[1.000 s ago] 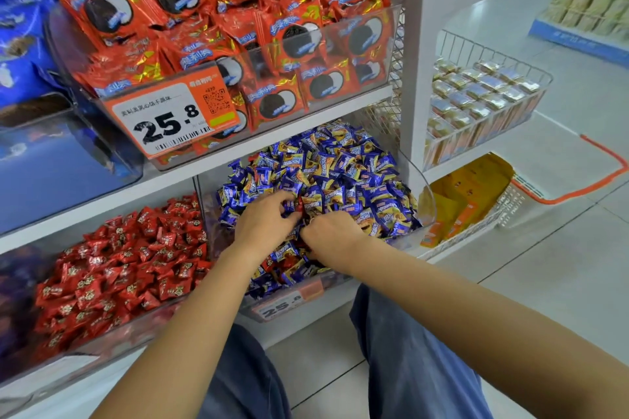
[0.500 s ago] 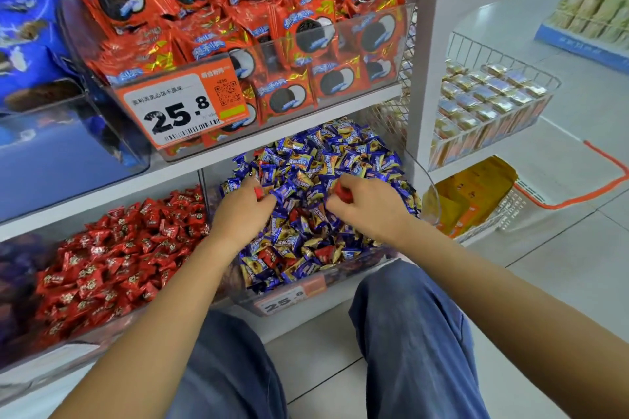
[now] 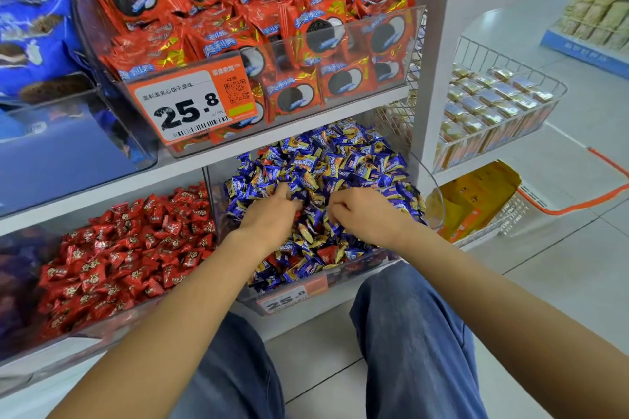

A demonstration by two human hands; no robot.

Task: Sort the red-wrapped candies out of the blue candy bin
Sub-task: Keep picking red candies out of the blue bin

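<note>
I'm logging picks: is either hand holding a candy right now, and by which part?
Cannot be told. Both the left hand and right hand are curled, fingers dug into the blue candies; any candy gripped is hidden.

Blue-and-yellow candies (image 3: 340, 160) fill the clear bin (image 3: 357, 269); red candies (image 3: 129, 248) lie beside it.

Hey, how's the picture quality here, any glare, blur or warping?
Head view: even store light, sharp in the centre on the blue candy bin and both hands; glare streaks the clear cookie bin; wide-angle warping bends the white upright; the left edge smears soft.
</note>
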